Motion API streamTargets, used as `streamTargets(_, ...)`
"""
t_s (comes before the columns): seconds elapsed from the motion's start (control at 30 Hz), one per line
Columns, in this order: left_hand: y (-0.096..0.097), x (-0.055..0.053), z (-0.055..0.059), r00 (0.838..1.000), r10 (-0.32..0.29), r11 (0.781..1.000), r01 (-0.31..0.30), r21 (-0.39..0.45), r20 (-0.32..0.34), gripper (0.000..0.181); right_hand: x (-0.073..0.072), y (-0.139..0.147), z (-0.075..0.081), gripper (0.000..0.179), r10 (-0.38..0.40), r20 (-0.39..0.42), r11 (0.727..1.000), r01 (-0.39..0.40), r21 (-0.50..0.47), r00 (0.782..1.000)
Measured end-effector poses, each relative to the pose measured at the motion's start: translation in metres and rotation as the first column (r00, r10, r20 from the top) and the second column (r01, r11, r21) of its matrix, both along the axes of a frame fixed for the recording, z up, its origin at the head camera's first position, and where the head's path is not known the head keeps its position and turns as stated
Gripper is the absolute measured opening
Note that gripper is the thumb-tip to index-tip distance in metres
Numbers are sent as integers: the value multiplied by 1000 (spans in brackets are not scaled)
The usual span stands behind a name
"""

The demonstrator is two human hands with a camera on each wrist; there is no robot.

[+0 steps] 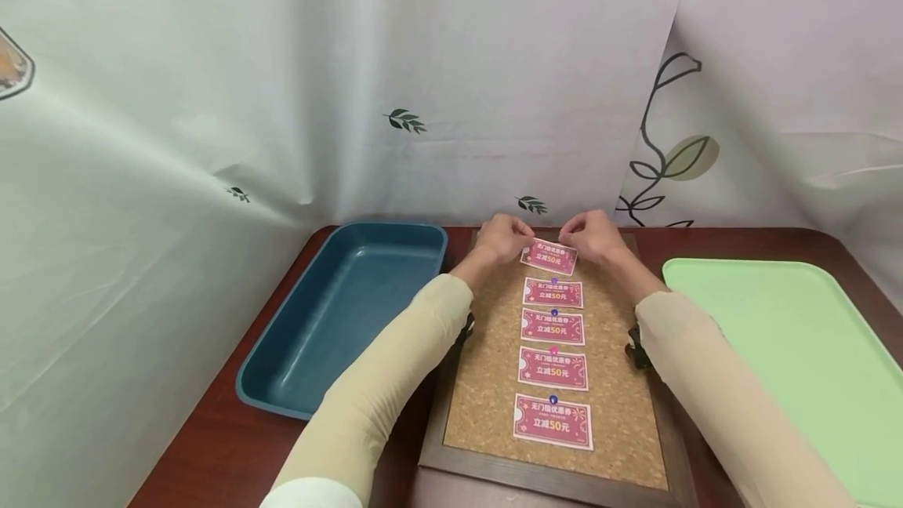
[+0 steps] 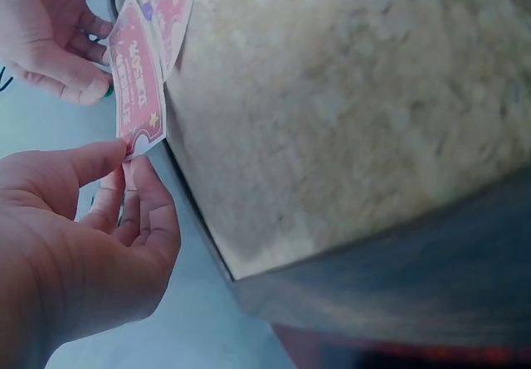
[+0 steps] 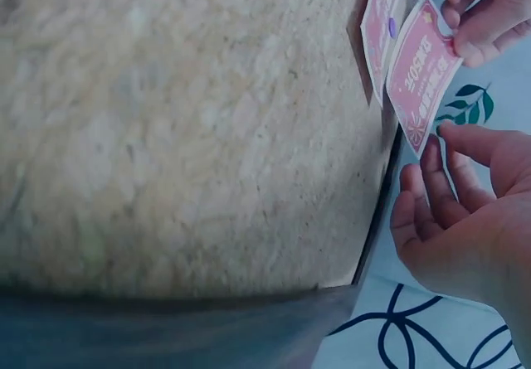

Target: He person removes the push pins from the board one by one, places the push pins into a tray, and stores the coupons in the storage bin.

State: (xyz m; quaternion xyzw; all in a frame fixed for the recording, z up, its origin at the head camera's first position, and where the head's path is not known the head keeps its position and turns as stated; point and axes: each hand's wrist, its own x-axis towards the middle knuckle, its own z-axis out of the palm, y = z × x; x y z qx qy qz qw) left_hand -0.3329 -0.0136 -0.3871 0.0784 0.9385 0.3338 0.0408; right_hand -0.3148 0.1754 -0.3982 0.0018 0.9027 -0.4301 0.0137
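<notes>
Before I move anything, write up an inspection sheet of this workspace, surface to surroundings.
Surface: reddish-brown table, bearing a framed cork board.
Job's things: four coupons in a column on the board, each with a pin near its top edge; beyond them, a fifth coupon, no pin seen in it.
Clutter: blue tray left of the board, green tray right.
Grips: left grip pinches the fifth coupon's left end; right grip is at its far right corner, pinching unclear.
Cables: nothing seen.
Surroundings: pale backdrop with leaf prints.
</notes>
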Motion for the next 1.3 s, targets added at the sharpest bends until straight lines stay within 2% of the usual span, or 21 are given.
streamTargets(0.2,-3,-2,12,1000,5,1000,-5,3,-24,13,6,9,9,21,11,-27,1000,-12,-20,1000)
streamTargets(0.33,-11,-3,19,999,-16,1000,15,-7,-49,12,9,17,15,19,26,-90,1000,-25,7,996)
streamTargets(0.63,-35,-9,33,999,-35,998,36,43,-25,14,18,36,19,17,34,-175,997,-23,69,984)
streamTargets(0.83,-51,-7,42,999,-47,997,48,57,-16,14,25,49,23,18,46,-162,995,-32,91,986)
streamTargets(1.3,-91,-1,56,1000,-7,996,8,87,-6,13,43,82,28,28,51,-138,991,-33,132,989)
